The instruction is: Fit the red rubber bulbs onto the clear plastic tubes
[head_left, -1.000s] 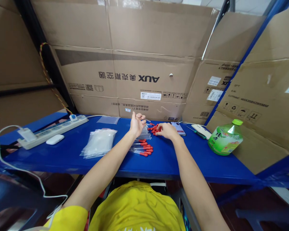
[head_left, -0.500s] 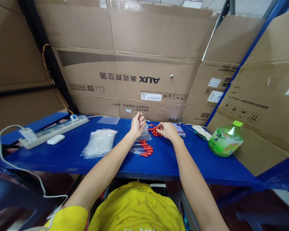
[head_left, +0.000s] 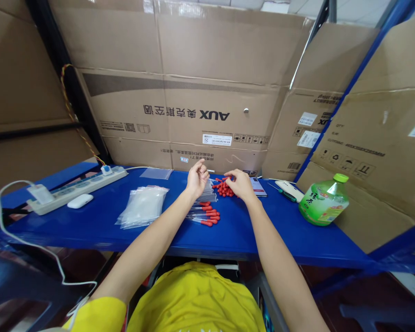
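Note:
My left hand hovers over the thin clear tubes, its fingers curled; what they hold, if anything, is hidden. My right hand is at the pile of small red rubber bulbs. Its thumb and index finger close around a bulb at the pile's edge, partly hidden by the hand. Nearer to me lie several droppers, clear tubes with red bulbs on their right ends. My left forearm covers part of their tubes.
A stack of clear plastic bags lies on the blue table, left of my arm. Farther left are a power strip and a white case. To the right stand a phone, a tool with a green handle and a green bottle.
My right hand has drawn back slightly to the right and up from the red bulbs, uncovering more of them. My left hand has turned a little, its index finger straighter.

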